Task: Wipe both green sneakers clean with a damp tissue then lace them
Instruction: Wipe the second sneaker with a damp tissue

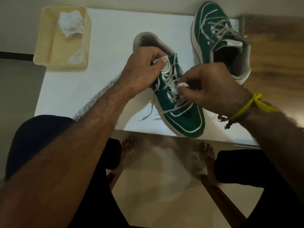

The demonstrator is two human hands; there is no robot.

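One green sneaker [184, 119] with grey laces lies on the white table [105, 63] near its front edge, toe toward me. My left hand [141, 71] pinches the sneaker's white tongue label at the collar. A crumpled white tissue [178, 89] is pinched in my right hand [212, 89] and pressed on the lace area. The second green sneaker [213, 37] rests at the back right, its laces loose.
A cream plastic basket [44, 46] with crumpled tissues stands at the back left of the table. A wooden surface [276, 51] adjoins the table on the right. My knees and bare feet show below the table's front edge.
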